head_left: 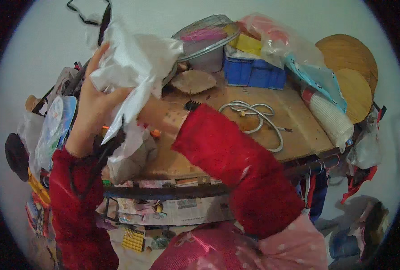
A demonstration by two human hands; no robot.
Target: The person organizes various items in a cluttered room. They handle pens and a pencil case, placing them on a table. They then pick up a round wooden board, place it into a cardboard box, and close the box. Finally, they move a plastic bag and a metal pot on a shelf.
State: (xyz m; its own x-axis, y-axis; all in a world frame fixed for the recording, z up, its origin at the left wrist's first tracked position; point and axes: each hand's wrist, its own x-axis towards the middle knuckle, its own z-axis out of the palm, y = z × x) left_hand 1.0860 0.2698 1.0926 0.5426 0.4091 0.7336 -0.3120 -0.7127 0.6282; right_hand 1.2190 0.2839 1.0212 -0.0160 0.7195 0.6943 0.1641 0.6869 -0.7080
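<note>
1. A crumpled white plastic bag [132, 58] is gripped by the left hand [94, 101], raised above the cluttered wooden table [299, 121].
2. The right hand [152, 112] is buried in the bag; its grip cannot be told.
3. The thin film could be torn if pulled hard.

blue crate [254, 74]; coiled metal hose [256, 119]; stacked paper cups [330, 118]; wooden table [299, 135]; wire basket [206, 33]

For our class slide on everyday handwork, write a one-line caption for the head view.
Both hands, left hand visible, gather a crumpled white plastic bag above a cluttered wooden table.
</note>
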